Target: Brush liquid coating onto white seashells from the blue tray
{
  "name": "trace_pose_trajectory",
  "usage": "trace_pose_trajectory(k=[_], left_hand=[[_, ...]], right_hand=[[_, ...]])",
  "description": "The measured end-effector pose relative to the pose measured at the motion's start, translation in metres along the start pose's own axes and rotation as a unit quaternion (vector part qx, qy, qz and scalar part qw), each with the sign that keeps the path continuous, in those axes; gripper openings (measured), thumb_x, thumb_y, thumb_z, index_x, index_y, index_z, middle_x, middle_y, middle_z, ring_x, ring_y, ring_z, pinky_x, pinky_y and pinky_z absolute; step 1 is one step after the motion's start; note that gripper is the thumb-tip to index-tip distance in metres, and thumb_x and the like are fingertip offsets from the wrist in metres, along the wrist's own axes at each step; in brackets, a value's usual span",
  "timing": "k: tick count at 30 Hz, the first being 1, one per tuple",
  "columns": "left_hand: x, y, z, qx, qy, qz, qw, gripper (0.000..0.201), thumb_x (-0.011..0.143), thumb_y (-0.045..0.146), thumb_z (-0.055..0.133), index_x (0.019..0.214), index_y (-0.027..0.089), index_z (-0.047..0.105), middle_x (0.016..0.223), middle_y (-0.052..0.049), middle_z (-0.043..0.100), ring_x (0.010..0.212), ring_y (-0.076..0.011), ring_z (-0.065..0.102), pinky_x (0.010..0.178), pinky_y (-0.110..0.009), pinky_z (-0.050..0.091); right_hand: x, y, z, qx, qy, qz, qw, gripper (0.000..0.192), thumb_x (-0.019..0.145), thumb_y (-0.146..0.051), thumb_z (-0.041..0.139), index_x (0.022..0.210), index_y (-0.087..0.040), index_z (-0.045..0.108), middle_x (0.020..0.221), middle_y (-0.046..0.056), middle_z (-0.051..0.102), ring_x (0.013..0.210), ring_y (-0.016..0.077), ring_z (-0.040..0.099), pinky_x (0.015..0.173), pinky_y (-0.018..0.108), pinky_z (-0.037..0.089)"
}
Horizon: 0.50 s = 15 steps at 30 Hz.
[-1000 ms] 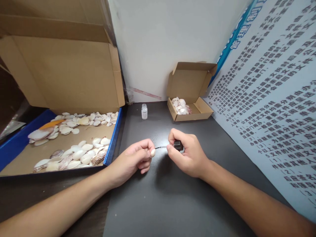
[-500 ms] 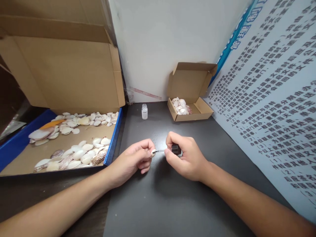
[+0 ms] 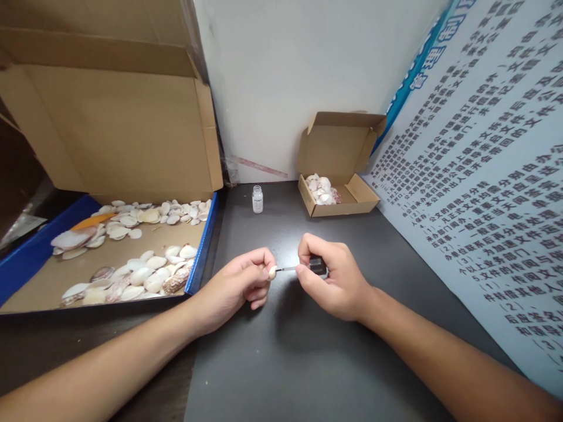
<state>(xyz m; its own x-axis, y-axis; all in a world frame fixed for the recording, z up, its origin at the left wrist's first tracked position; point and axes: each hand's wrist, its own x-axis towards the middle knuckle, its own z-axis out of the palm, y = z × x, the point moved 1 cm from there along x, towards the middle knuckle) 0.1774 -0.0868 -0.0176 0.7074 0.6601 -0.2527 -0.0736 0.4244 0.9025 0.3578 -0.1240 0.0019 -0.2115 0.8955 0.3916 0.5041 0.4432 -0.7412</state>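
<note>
Cardboard and shell, head view: one camera, so every line below comes from it.

Left hand (image 3: 240, 287): you have it curled almost shut, the fingertips pinching a small pale shell (image 3: 272, 272) just above the dark table (image 3: 308, 363).

Right hand (image 3: 336, 278): closed around the black cap (image 3: 317, 266) of a thin brush (image 3: 285, 269), whose tip touches the shell.

Open vial (image 3: 257, 199): it stands capless, well apart from your hands, towards the white wall.

Small box (image 3: 341, 196): open, to the right of the vial, with a heap of shells inside (whether they are coated, the picture is too small to tell).

Big tray (image 3: 200, 261): blue-edged and cardboard-lined, to your left, with many loose shells (image 3: 145, 275) lying in it.

Progress: judging by the piles, you are mid-batch; one shell is under the brush and the tray holds plenty more.

Change since half a second ago: your right hand sits a touch further right, and the brush tip stays on the shell; your left hand has barely moved.
</note>
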Motion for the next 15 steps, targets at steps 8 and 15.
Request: trace_pose_trajectory(k=[8, 15], left_hand=[[0.0002, 0.0000, -0.0010, 0.001, -0.003, -0.003, 1.000, 0.013, 0.082, 0.024, 0.056, 0.076, 0.020, 0.046, 0.057, 0.008, 0.029, 0.050, -0.0083, 0.025, 0.050, -0.021, 0.029], [-0.0001, -0.0002, -0.0007, 0.000, 0.000, -0.003, 1.000, 0.013, 0.081, 0.024, 0.056, 0.076, 0.020, 0.046, 0.057, 0.008, 0.030, 0.051, -0.0086, 0.026, 0.050, -0.021, 0.030]], right_hand=[[0.0005, -0.0002, 0.0004, -0.026, 0.000, 0.015, 1.000, 0.018, 0.074, -0.017, 0.051, 0.069, -0.022, 0.035, 0.057, -0.007, 0.034, 0.051, 0.0103, 0.030, 0.050, 0.024, 0.026], [0.0000, -0.0009, 0.0008, -0.030, -0.011, 0.014, 0.999, 0.017, 0.076, -0.019, 0.052, 0.070, -0.022, 0.036, 0.058, -0.007, 0.035, 0.052, 0.0104, 0.030, 0.051, 0.024, 0.027]])
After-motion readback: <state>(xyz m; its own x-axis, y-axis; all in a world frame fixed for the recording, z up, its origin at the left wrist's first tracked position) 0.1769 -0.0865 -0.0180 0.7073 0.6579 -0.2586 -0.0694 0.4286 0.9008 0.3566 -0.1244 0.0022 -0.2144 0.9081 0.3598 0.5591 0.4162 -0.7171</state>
